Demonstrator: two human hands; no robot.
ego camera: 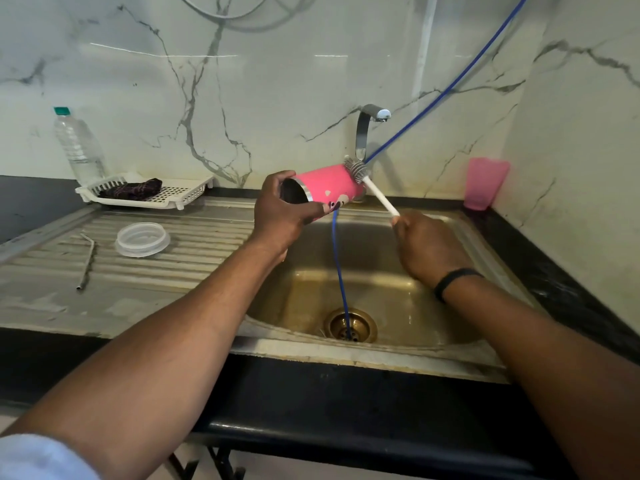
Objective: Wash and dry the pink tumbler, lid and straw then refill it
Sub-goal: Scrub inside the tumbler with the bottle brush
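Surface: stainless steel sink with ribbed drainboard to the left, set in a black counter; basin stained brownish around the drain.
Room: white marble-look wall with grey veining behind and to the right; chrome tap at the back of the basin.
Hose: thin blue hose running down from upper right, passing behind the tumbler and into the drain.
Left hand: curled round the open end of the pink tumbler, thumb along the near side, fingers over the rim; firm hold.
Right hand: closed round the lower end of the white handle of a bottle brush; black band on the wrist.
Brush: grey bristle head resting against the tumbler's closed base, outside the vessel.
Tumbler position: held in the air above the back edge of the basin, just in front of the tap.
Tumbler axis: near horizontal, slightly tilted; mouth pointing left and toward the camera, base pointing right toward the tap.
Lid: clear, lying flat on the drainboard.
Straw: metal, lying on the drainboard left of the lid.
Rack: white tray at the back left holding a dark cloth; plastic bottle with green cap behind it.
Cup: pink plastic cup standing on the counter in the right corner.
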